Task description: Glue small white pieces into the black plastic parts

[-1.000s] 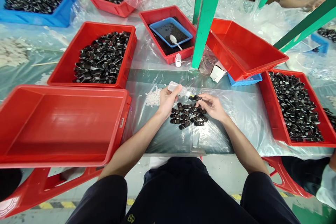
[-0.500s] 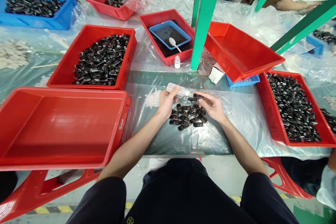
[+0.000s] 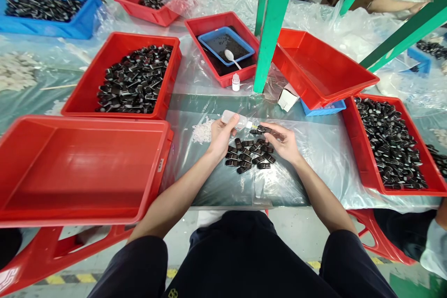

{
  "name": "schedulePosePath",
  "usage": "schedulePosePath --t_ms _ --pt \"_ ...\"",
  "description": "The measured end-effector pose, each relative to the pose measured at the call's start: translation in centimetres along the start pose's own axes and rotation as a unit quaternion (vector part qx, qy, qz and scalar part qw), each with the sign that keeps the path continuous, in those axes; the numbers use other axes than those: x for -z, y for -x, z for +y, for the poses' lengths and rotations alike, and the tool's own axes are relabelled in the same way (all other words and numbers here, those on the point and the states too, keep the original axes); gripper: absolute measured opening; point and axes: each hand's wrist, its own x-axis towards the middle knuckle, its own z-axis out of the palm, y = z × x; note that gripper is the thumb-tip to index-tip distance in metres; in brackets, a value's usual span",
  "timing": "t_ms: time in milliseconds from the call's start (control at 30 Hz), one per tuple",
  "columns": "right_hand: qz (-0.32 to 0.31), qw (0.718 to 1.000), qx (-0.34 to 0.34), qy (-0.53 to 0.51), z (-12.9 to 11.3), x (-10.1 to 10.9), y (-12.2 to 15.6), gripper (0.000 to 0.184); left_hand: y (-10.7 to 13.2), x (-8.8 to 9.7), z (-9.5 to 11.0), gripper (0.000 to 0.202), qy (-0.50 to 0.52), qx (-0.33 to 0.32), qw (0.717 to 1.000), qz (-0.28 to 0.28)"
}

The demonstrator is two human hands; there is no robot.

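My left hand (image 3: 222, 136) is closed around a translucent white squeeze bottle (image 3: 234, 120), tipped sideways with its thin yellowish nozzle pointing right. Between the thumb and fingers of my right hand (image 3: 282, 139) is a small black clip-like piece (image 3: 262, 129). The nozzle's tip is at this piece; whether it touches cannot be made out. Below both hands, several similar black pieces (image 3: 245, 157) lie loosely on the plastic-covered table. A heap of small white bits (image 3: 202, 131) sits just left of my left hand.
Red bins of black pieces stand at left (image 3: 136, 79) and right (image 3: 391, 144). A bare red bin (image 3: 77, 163) is at front left. Beyond my hands are a small white bottle (image 3: 236, 83), a green post (image 3: 271, 32) and a tilted red bin (image 3: 321, 65). Another person's arm (image 3: 391, 3) shows far right.
The black piece in my right hand has turned or shifted slightly at the nozzle. Both hands stay in nearly the same place.
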Motion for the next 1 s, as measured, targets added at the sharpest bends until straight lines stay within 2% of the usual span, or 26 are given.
schedulePosePath --t_ms 133,400,1000 --pt "0.002 1.000 0.011 0.000 0.23 -0.02 0.02 0.039 0.04 -0.07 0.10 0.062 0.006 0.006 1.000 0.005" --pt "0.005 0.999 0.028 0.018 0.48 -0.04 0.09 0.039 0.00 0.05 0.01 0.059 0.006 0.007 1.000 0.002" --pt "0.007 1.000 0.023 0.010 0.25 -0.07 0.10 0.037 0.08 -0.03 0.07 0.064 -0.001 0.006 1.000 0.008"
